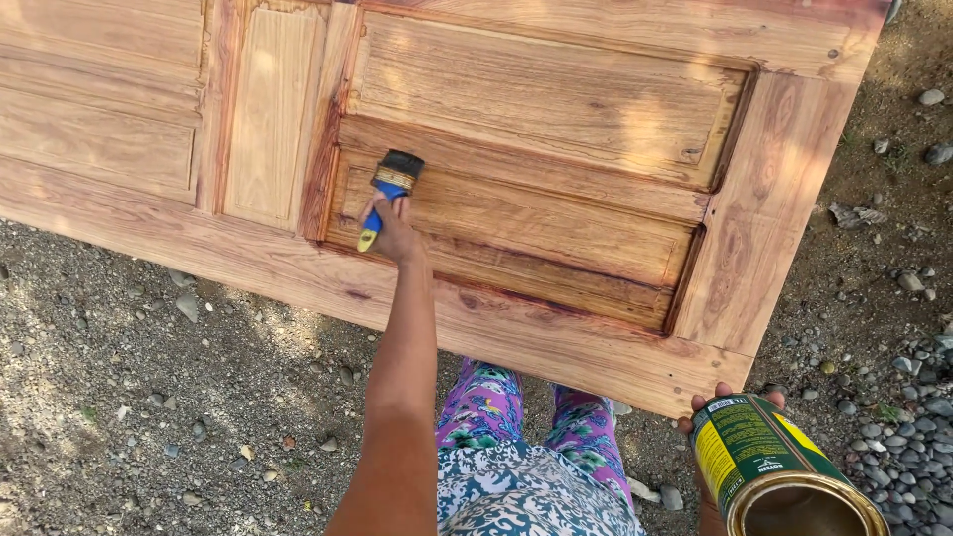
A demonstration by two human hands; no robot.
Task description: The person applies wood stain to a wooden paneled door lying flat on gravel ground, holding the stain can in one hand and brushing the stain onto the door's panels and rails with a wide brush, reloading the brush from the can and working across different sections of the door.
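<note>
A wooden panelled door (774, 199) lies flat above gravel ground. My left hand (395, 233) reaches out over it and grips a paintbrush (394, 177) with a blue and yellow handle and dark bristles. The bristles rest on the left end of a recessed panel, which looks darker and glossy. My right hand (701, 405) holds an open metal can (749, 452) with a green and yellow label at the lower right, just off the door's near corner. Only the fingertips of that hand show around the can. Brownish liquid is visible inside it.
Gravel and small stones (149, 397) cover the ground on the near side of the door, with larger grey pebbles (913, 417) at the right. My legs in purple patterned trousers (526, 417) stand close to the door's near edge.
</note>
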